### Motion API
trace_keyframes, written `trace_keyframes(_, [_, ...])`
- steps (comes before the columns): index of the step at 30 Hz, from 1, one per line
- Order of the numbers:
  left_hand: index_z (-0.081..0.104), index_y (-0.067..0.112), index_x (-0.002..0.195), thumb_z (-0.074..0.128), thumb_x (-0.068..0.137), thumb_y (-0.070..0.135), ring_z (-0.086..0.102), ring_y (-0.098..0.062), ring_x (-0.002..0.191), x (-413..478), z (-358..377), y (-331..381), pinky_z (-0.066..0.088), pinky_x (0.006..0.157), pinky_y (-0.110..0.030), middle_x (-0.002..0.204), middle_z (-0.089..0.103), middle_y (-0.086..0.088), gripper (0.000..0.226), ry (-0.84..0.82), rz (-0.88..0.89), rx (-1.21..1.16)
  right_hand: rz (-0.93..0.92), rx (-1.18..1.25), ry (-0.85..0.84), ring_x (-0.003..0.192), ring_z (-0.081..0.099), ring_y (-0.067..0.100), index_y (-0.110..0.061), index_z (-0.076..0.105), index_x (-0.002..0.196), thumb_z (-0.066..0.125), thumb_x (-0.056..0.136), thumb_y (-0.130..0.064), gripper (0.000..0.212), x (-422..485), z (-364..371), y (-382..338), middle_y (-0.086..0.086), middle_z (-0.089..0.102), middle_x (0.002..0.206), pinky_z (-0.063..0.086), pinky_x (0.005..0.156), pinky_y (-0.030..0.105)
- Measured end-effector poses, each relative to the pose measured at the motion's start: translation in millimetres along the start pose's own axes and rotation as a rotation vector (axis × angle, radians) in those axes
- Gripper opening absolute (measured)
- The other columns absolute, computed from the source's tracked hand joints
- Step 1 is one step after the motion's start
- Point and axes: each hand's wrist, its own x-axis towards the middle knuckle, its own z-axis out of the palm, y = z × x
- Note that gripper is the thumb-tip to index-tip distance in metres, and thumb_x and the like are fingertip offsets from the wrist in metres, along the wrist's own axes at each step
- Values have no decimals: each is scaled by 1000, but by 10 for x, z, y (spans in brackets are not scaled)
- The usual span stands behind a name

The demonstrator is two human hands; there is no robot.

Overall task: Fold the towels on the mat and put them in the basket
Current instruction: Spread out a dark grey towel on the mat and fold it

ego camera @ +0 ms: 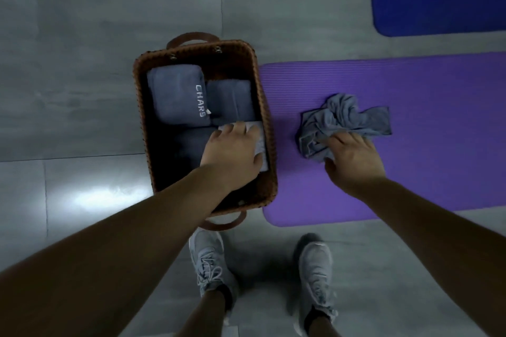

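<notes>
The crumpled towel [345, 117] lies on the purple mat [438, 150], a soft grey terry heap with a flat tail trailing right, so its long axis runs left to right; the right hand [353, 159] is on its near edge, fingers curled into the folds and gripping it; the left hand [232, 150], the farther one, rests with relaxed fingers on a pale folded towel [260, 142] inside the basket [141, 117]; that woven brown oblong with loop handles stands against the ribbed mat's left edge; darker folded towels [175, 96] fill its far end.
</notes>
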Motion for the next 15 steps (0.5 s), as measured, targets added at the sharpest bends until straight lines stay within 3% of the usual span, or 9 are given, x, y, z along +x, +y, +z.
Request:
trace_keyframes(7, [52,16,136,52,98,44,50,-32,122,239,421,858,44,96,-43,129,51,-11,47,-6,55,9,72,-39,-93,99,61,41,-9,70,114,81,71,-18,46,-412,289,1041,16,67,108,47,83,48])
trace_keyframes(15, [57,18,128,49,99,42,54,-33,118,818,1224,1846,47,94,-43,125,54,-10,39,-98,-98,13,4,105,-55,96,62,42,-9,73,109,78,77,-13,33,-405,843,2125,16,69,104,48,79,49])
